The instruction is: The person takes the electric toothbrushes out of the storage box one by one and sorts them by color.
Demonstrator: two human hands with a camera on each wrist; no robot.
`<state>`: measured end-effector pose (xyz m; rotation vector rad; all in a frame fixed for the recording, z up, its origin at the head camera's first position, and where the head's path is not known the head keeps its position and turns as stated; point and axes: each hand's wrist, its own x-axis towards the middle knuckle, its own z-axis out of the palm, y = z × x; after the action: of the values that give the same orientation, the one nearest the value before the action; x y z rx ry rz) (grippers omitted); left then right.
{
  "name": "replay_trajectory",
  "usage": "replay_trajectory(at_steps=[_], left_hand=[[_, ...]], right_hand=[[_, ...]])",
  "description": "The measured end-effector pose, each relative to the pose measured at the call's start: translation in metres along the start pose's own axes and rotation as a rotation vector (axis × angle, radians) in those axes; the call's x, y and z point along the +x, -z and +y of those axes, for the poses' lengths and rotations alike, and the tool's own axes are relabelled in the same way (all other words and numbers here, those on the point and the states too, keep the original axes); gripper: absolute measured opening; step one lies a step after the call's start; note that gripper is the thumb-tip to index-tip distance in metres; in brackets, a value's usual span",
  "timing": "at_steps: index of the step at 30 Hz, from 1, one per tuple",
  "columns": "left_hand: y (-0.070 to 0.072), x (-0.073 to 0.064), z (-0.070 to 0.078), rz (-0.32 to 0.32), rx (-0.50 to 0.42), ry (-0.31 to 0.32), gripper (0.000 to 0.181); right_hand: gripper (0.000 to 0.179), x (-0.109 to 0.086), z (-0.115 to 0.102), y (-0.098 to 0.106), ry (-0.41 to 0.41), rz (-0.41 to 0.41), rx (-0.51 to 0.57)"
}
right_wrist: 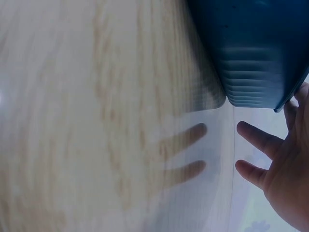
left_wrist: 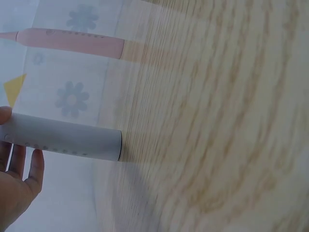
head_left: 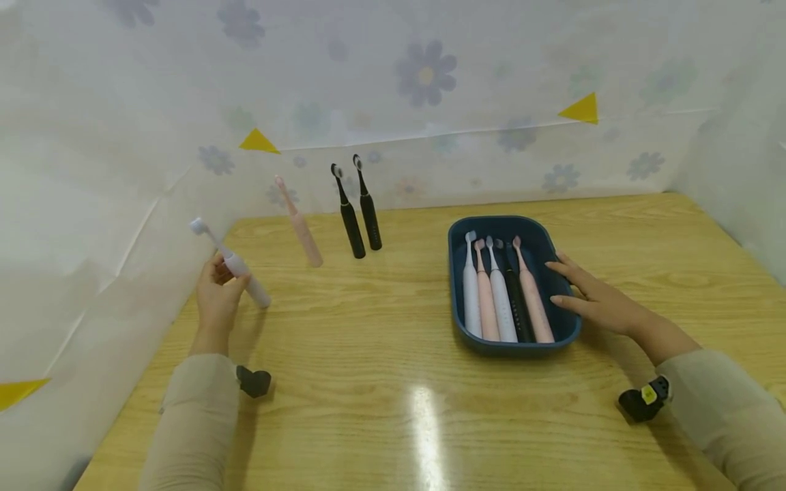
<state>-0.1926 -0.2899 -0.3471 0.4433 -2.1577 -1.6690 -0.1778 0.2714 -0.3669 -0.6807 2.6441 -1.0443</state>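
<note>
My left hand (head_left: 220, 293) pinches a white electric toothbrush (head_left: 248, 279) by its handle, brush head up and leaning left. In the left wrist view, the lower end of its handle (left_wrist: 72, 137) is right at the tabletop, with a row of small marks along its side. My right hand (head_left: 598, 300) rests at the right rim of a dark blue basket (head_left: 456, 286), its fingers fairly straight and two tips reaching over the edge. In the right wrist view, two other fingers (right_wrist: 260, 140) spread below the rim, outside the basket wall (right_wrist: 246, 63).
Left of the basket stand a pink toothbrush (head_left: 305, 239) and two black ones, the front one (head_left: 352, 228) and the rear one (head_left: 370, 218). In the basket lie several toothbrushes, white, pink (head_left: 533, 293) and black. Flowered white sheeting (head_left: 393, 102) hangs behind the wooden table (head_left: 368, 395).
</note>
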Motion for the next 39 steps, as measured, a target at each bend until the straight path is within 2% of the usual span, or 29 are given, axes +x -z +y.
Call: replay_trajectory(at_steps=[19, 26, 29, 33, 36, 39], left_hand=[[0.004, -0.004, -0.001, -0.015, -0.046, 0.049, 0.052], [0.004, -0.009, 0.0, 0.054, -0.109, 0.016, 0.047], [0.004, -0.012, 0.0, 0.081, -0.081, -0.021, 0.044], [0.004, -0.015, 0.001, 0.095, -0.062, -0.031, 0.044], [0.005, -0.018, 0.003, 0.102, -0.102, -0.011, 0.044], [0.005, -0.021, 0.005, 0.117, -0.172, -0.016, 0.041]], right_hand=[[0.065, 0.001, -0.001, 0.001, 0.003, -0.008, 0.016], [0.065, 0.0, -0.002, 0.0, -0.005, -0.011, 0.008], [0.065, 0.0, -0.002, 0.0, -0.007, -0.011, 0.004], [0.065, 0.0, -0.003, 0.0, -0.007, -0.009, 0.005], [0.065, 0.0, -0.003, 0.0, -0.013, -0.005, 0.005], [0.065, -0.001, -0.003, 0.0, -0.017, -0.001, 0.002]])
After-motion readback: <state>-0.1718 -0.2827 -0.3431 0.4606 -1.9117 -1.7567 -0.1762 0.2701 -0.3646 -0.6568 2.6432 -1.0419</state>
